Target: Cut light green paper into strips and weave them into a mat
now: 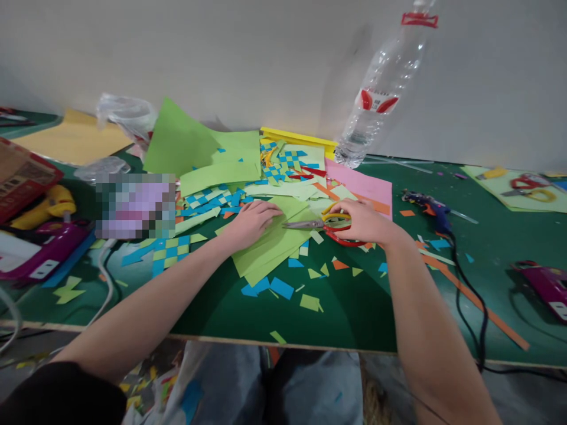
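On the green table (345, 313), laying the left hand (254, 221) over the light-green sheets (266, 251), fingers extended, and gripping the scissors (305, 225) by their handles in the right hand (361, 219). Seemingly sitting partway through cutting: showing checkered blue-and-green pieces (170, 254) already woven nearby, scattering scraps (281, 287) around, yet leaving these sheets largely whole.

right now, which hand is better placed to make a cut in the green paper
Probably the right hand: it holds the scissors, their blades over the green paper. The left hand rests on that paper and seems better placed to steady it.
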The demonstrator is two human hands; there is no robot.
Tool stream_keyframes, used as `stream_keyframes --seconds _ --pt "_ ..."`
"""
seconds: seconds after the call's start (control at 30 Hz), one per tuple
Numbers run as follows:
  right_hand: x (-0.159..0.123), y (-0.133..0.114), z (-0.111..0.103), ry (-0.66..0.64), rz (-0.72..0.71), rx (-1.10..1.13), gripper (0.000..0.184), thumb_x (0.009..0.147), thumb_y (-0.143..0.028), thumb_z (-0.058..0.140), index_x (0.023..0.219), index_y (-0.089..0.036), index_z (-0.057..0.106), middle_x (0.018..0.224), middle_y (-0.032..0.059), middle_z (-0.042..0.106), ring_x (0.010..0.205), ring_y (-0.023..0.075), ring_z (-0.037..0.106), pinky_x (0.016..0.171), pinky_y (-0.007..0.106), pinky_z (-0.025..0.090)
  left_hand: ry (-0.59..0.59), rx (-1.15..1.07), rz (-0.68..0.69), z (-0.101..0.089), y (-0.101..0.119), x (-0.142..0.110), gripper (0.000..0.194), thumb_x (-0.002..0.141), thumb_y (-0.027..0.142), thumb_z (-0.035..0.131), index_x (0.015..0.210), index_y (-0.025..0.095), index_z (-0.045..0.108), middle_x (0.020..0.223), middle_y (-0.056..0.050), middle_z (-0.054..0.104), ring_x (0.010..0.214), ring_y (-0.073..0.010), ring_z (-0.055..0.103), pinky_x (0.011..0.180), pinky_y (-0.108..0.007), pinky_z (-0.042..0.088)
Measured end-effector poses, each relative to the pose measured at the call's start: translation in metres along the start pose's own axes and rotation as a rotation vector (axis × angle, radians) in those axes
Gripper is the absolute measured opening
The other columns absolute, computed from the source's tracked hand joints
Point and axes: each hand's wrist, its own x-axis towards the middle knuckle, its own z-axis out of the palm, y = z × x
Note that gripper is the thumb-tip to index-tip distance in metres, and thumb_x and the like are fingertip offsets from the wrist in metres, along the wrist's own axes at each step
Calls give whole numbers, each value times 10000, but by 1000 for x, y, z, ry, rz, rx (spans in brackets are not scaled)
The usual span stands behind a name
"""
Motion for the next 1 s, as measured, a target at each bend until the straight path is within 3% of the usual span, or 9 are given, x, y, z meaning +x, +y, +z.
stream_keyframes --seconds 0.17,0.37,0.6,1.0 --pt "-1 -4 -3 3 -5 9 407 695 -351 638 1093 -264 621 1145 73 694 1104 330 599 936 534 450 -3 -29 9 1 -2 0 372 1011 285 337 1278 224 588 1341 -71 564 1268 -248 463 1101 -497 339" --pt "-2 -3 -3 16 56 2 454 690 -390 651 1126 -266 615 1204 58 669 1217 370 514 920 527 468 -10 -10 20 0 -2 1 373 1015 288 332 1275 210 589 1338 -72 568 1267 -244 463 1103 -488 342" --pt "-1 -2 -2 19 12 -2 411 707 -397 646 1096 -267 628 1160 68 689 1107 335 594 953 534 439 -12 -33 15 2 -4 1 385 1009 284 329 1282 232 594 1347 -65 564 1270 -249 462 1103 -492 343" --pt "0 -2 -1 0 0 1 376 696 -386 645 1051 -263 638 1140 52 696 1080 317 600 1001 544 403 -15 -8 1 1 -1 0 398 1008 224 293 1269 208 593 1355 -62 559 1274 -240 456 1100 -477 348"
